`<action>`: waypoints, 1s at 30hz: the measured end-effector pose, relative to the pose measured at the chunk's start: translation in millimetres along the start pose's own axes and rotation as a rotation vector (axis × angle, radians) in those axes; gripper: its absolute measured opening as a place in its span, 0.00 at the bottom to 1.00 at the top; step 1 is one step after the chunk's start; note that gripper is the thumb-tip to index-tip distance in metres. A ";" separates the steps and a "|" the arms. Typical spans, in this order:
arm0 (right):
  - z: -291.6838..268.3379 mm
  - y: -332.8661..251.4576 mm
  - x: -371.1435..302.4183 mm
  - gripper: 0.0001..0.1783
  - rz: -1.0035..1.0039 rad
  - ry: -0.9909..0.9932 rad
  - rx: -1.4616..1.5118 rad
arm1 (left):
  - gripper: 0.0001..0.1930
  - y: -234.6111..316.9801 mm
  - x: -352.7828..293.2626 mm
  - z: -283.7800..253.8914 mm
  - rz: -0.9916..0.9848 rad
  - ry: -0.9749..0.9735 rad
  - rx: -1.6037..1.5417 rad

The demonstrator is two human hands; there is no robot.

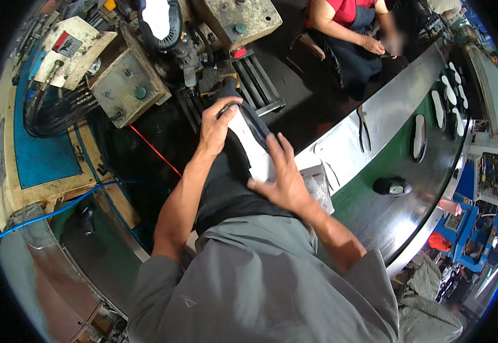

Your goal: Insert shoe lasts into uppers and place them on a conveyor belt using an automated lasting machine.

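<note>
Over my lap lies a black shoe upper with a white insole board (243, 130) facing up, tilted lengthwise away from me. My left hand (215, 127) is closed round its far end, thumb pressing on the white board. By the near end, my right hand (286, 178) has its fingers spread along the black edge and its thumb apart; part of the near end is hidden under it. A pair of long dark pincers (364, 129) rests on the metal ledge (400, 86) to the right.
Ahead stands a machine with a white-soled shoe (159, 23) on it, beside control boxes (129, 86). A conveyor (363, 211) on the right carries a dark shoe (393, 186) and several white-soled pieces (420, 137). Another person (354, 34) sits at far right. A blue hose (60, 210) runs left.
</note>
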State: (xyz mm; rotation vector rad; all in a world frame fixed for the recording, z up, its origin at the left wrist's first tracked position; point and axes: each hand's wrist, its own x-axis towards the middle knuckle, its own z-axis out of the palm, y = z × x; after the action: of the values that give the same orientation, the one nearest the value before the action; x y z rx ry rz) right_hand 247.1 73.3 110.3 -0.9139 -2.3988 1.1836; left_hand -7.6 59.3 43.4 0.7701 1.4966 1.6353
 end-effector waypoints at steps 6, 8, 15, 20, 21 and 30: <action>-0.2 -7.8 -10.2 0.51 -0.151 -0.184 -0.474 | 0.21 -9.3 15.0 -20.3 0.081 -0.155 0.288; -9.5 1.2 -9.5 0.50 -0.205 -0.178 -0.461 | 0.22 -10.1 11.2 -29.0 -0.046 -0.203 0.366; -17.5 4.9 -2.2 0.41 -0.244 -0.198 -0.377 | 0.33 14.9 -8.5 -29.2 -0.262 -0.158 -0.007; -29.8 3.0 7.8 0.40 -0.239 -0.240 -0.368 | 0.36 8.4 -0.8 -52.0 -0.321 -0.317 -0.139; -33.0 2.7 9.9 0.39 -0.229 -0.208 -0.288 | 0.37 13.4 6.0 -56.3 -0.332 -0.389 -0.047; -87.3 -33.3 72.0 0.37 -0.164 0.003 -0.299 | 0.43 159.0 162.9 -147.1 -0.011 0.159 -0.385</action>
State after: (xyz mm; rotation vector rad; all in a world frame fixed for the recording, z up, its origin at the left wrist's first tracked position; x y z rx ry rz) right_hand 225.8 157.8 189.7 -0.7804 -2.6354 0.7776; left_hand -238.5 120.1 171.5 0.4265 1.2296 1.9359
